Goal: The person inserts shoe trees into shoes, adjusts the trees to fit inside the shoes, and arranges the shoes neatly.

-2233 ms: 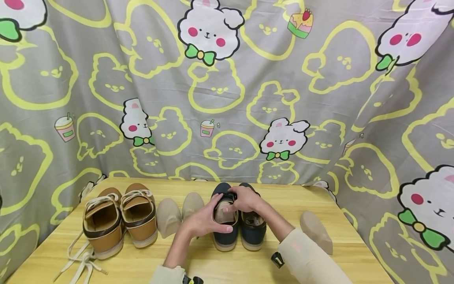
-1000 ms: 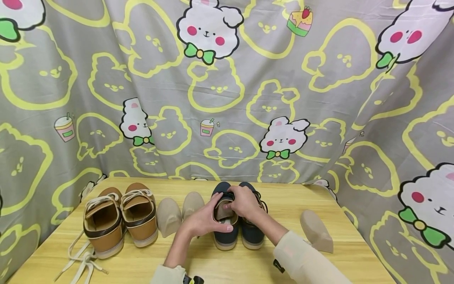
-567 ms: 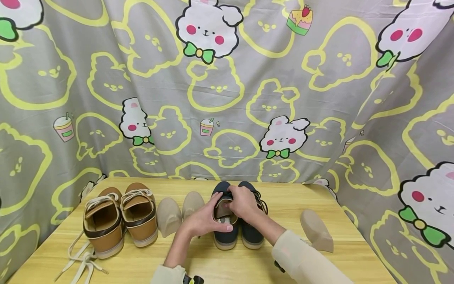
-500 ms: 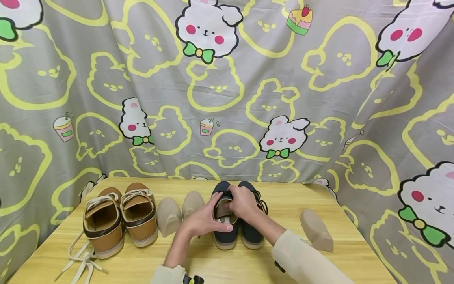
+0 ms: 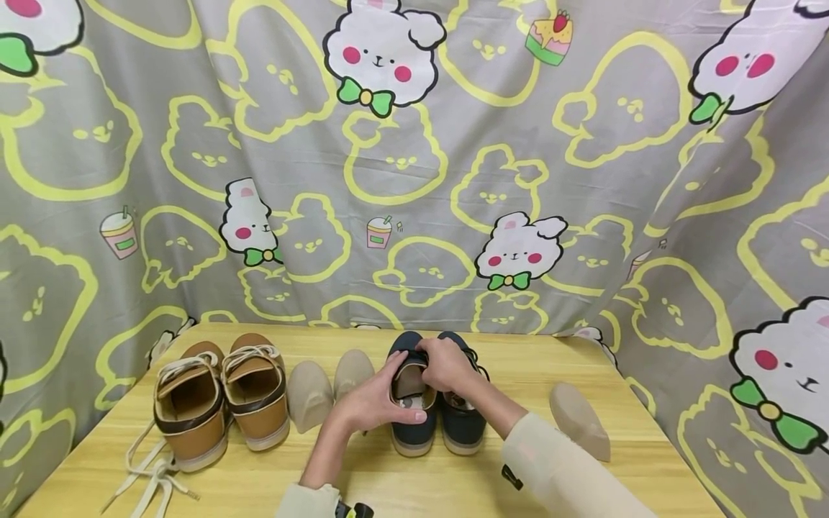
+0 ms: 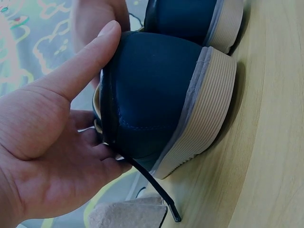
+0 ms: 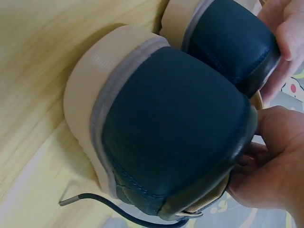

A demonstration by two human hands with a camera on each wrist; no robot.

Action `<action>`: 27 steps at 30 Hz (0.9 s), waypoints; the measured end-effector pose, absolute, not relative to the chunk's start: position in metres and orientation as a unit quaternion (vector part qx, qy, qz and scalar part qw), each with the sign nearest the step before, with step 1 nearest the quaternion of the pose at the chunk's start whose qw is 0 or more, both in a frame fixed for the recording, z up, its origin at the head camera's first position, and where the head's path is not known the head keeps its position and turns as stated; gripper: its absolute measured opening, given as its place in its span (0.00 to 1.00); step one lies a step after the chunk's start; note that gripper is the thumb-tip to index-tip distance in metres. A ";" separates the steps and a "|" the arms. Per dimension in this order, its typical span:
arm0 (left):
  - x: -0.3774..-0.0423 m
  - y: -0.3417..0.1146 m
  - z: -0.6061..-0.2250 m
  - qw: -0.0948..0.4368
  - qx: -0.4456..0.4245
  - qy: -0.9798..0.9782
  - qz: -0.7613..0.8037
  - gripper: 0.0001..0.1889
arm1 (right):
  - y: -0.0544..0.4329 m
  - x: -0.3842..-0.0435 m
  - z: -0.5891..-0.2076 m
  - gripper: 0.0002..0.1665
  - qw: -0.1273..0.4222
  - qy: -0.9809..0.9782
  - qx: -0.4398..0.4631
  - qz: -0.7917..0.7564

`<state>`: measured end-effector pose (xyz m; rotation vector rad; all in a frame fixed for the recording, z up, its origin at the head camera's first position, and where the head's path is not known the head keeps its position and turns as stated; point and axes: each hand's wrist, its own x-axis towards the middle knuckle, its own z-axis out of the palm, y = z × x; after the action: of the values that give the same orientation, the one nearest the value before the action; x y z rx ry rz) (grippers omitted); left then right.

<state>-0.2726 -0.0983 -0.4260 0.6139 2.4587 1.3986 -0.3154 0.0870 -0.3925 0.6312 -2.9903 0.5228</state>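
Two navy lace-up shoes stand side by side in the head view, heels toward me. The left navy shoe point(image 5: 413, 436) is gripped by my left hand point(image 5: 369, 403), thumb over the heel collar and fingers along its left side. My right hand point(image 5: 448, 368) has curled fingers at the tongue of the same shoe; their exact hold is partly hidden. Inside its opening a beige shoe form point(image 5: 409, 381) shows deep toward the toe. The right navy shoe point(image 5: 463, 433) stands under my right wrist, partly covered; in the right wrist view its heel and a dark lace point(image 7: 109, 202) show.
Two tan shoes point(image 5: 257, 424) with cream laces point(image 5: 155, 467) stand on the left of the wooden table point(image 5: 414, 496). Two beige shoe forms point(image 5: 309, 396) lie beside them, and another form point(image 5: 578, 421) lies on the right. A patterned curtain point(image 5: 414, 180) encloses the back and sides.
The beige form in the left navy shoe has gone deeper toward the toe, exposing more insole. My right hand has drawn slightly out of the opening. My left hand keeps its place.
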 end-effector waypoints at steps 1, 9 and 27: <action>-0.273 -0.098 -0.426 0.123 0.211 0.843 0.479 0.62 | 0.087 -0.315 -0.392 0.27 0.018 -0.965 0.202 0.167; -0.272 -0.098 -0.424 0.122 0.211 0.843 0.479 0.62 | 0.084 -0.317 -0.396 0.25 0.051 -0.965 0.190 0.171; -0.273 -0.098 -0.425 0.116 0.211 0.851 0.466 0.62 | 0.080 -0.316 -0.405 0.18 0.110 -0.966 0.168 0.166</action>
<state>-0.2729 -0.0983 -0.4252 0.6171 2.4931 1.3655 -0.3164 0.0799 -0.4051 0.4939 -2.8383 0.4869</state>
